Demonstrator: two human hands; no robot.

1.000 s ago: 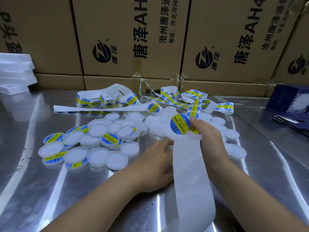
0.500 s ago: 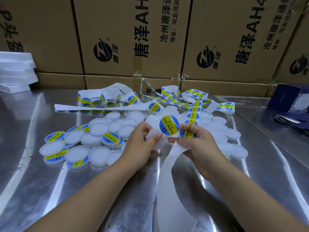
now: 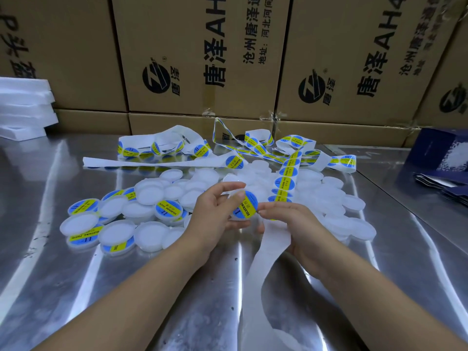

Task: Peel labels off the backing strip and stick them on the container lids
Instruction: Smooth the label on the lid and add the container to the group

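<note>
Our left hand (image 3: 215, 214) grips a white lid (image 3: 236, 218) just above the worktop (image 3: 76, 287), thumb over the top and fingers curled beneath, tilting its face towards us. The blue and yellow label (image 3: 245, 205) lies on that face. Our right hand (image 3: 293, 226) holds the backing strip (image 3: 274, 239) in curled fingers, and its forefinger reaches out to touch the label's right edge, probably to press it flat. Holding the strip keeps the next labels (image 3: 285, 183) near; they run away from the hand towards the far tangle of strip (image 3: 253, 148), and the bare end trails towards us.

Labelled lids (image 3: 168, 210) lie to the left, mixed with bare lids (image 3: 152, 196), and more bare ones (image 3: 329, 198) are heaped to the right behind the strip. These crowd close to both hands, so we judge a finished lid needs care when it is set down. Cardboard boxes (image 3: 202, 59) wall the far side, with white foam trays (image 3: 22, 105) far left and dark blue packets (image 3: 443, 158) far right.
</note>
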